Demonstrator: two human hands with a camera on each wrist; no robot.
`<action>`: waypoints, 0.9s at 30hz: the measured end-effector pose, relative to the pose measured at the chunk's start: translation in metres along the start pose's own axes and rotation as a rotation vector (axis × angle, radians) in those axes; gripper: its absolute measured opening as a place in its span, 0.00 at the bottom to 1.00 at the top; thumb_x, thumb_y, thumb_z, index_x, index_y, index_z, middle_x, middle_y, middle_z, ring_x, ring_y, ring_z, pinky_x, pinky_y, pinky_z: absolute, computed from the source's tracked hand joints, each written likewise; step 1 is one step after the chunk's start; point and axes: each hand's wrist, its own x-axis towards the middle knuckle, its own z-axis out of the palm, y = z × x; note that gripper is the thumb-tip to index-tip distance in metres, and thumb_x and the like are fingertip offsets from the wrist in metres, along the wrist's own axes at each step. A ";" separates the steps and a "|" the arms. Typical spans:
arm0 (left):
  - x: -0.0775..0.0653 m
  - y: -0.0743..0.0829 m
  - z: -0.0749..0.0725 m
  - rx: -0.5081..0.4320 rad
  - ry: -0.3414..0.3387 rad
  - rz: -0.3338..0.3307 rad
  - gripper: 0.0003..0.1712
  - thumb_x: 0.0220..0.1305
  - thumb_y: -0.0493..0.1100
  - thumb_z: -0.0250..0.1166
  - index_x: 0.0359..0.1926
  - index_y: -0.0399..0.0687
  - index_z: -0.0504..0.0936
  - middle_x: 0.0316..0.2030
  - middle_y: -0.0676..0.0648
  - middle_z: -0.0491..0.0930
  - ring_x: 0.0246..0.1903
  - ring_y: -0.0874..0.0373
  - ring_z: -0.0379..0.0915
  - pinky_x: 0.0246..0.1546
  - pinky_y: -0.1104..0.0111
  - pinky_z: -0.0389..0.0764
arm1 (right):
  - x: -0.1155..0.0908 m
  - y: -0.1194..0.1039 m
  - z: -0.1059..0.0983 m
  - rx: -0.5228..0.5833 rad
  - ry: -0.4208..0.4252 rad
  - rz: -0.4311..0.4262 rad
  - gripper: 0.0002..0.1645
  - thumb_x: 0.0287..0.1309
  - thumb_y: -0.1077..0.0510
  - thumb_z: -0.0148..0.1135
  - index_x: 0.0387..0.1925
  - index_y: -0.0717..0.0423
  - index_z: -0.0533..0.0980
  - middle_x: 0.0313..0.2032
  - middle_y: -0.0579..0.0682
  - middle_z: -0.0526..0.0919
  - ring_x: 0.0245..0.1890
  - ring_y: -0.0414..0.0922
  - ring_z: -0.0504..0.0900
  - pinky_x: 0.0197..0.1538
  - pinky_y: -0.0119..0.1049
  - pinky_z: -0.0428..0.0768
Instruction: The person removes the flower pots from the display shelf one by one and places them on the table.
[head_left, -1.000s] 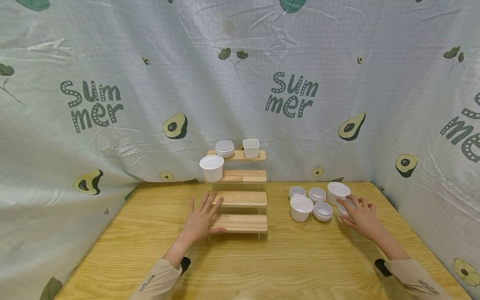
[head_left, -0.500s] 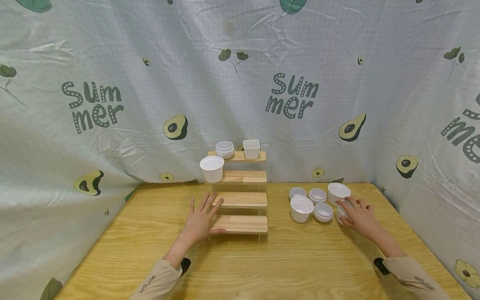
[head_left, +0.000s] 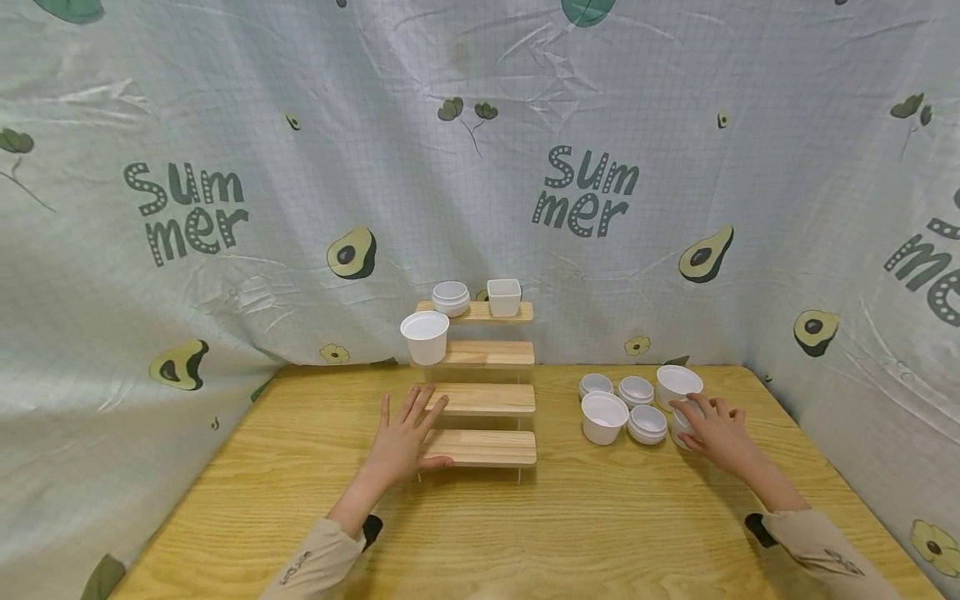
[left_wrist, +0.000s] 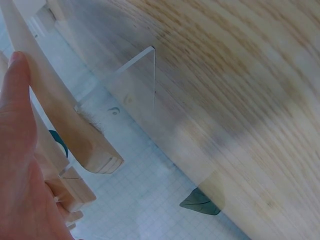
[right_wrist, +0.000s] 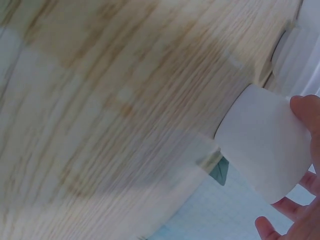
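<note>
My left hand (head_left: 397,440) is spread with straight fingers over the left end of a four-tier wooden display stand (head_left: 487,448). In the left wrist view, its thumb touches the edge of a wooden tier (left_wrist: 85,142), which has clear supports. At the right, my right hand (head_left: 722,437) pinches a small white cup (head_left: 680,427) between thumb and fingers. That white cup (right_wrist: 265,142) appears close up in the right wrist view, its side towards the camera and its base at or close to the table. Fingers hide part of its rim in the head view.
Beside the right hand stand several white containers: a large cup (head_left: 677,386), another cup (head_left: 603,418) and low round jars (head_left: 647,425). The stand bears a round jar (head_left: 451,300), a square cup (head_left: 504,298) and a tapered cup (head_left: 425,338). A printed curtain (head_left: 420,192) hangs behind.
My right hand has shifted slightly left with the small white cup, which shows a little more below the fingers. The left hand stays on the stand.
</note>
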 end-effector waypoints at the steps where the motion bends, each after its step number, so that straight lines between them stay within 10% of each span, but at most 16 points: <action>1: 0.000 0.000 0.000 0.000 -0.001 0.000 0.54 0.39 0.71 0.60 0.65 0.50 0.58 0.66 0.41 0.56 0.65 0.44 0.50 0.59 0.38 0.47 | 0.000 0.000 0.000 0.000 -0.001 0.001 0.32 0.39 0.55 0.69 0.49 0.50 0.68 0.46 0.60 0.70 0.38 0.61 0.70 0.27 0.51 0.64; 27: -0.001 0.001 0.000 -0.023 -0.019 -0.013 0.54 0.41 0.71 0.60 0.66 0.51 0.57 0.66 0.41 0.54 0.66 0.44 0.48 0.60 0.37 0.45 | 0.001 -0.004 -0.010 0.028 0.025 0.008 0.34 0.38 0.55 0.70 0.51 0.50 0.68 0.47 0.62 0.71 0.41 0.62 0.71 0.30 0.53 0.64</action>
